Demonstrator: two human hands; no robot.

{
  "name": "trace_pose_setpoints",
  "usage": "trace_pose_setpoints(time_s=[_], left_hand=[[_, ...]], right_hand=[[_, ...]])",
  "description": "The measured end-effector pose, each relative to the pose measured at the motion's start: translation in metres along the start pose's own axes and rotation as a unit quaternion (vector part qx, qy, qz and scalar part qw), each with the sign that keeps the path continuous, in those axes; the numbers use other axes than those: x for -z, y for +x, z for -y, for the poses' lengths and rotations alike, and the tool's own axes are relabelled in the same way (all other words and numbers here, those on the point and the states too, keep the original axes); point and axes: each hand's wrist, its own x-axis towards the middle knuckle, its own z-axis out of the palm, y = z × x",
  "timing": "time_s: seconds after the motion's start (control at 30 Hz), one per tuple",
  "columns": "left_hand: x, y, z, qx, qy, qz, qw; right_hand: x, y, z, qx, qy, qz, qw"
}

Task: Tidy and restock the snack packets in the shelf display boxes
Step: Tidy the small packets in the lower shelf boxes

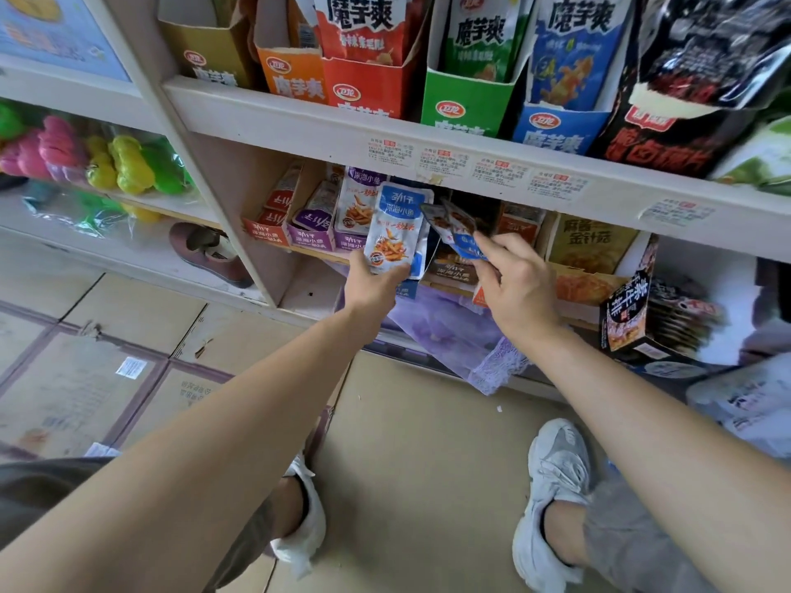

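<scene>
Packets [396,233] with blue tops sit in my left grip [371,288], fingers curled round them just before the purple boxes [310,235], while my right grip [515,288] pinches darker packets [449,222] close beside them.

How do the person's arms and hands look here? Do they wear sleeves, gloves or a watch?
Both arms are bare as far as the picture shows: no sleeve covers the left forearm or the right forearm. The left hand and the right hand wear no gloves. No watch, bracelet or ring is visible.
</scene>
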Motion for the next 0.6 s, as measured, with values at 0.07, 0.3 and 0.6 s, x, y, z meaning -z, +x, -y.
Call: trace_pose_setpoints(time_s=[0.07,0.3,0.6], left_hand=[[0.003,-0.001,0.001,-0.002,-0.042,0.008,0.999],[0.011,-0.007,0.000,-0.134,0.222,-0.097,0.961],[0.019,-0.010,-0.022,-0.162,0.230,-0.153,0.947]], right_hand=[[0.004,-0.001,-0.002,-0.003,-0.007,-0.006,1.000],[0.001,-0.008,0.003,-0.012,0.027,0.031,0.999],[0.020,-0.011,0.006,-0.087,0.080,-0.032,0.992]])
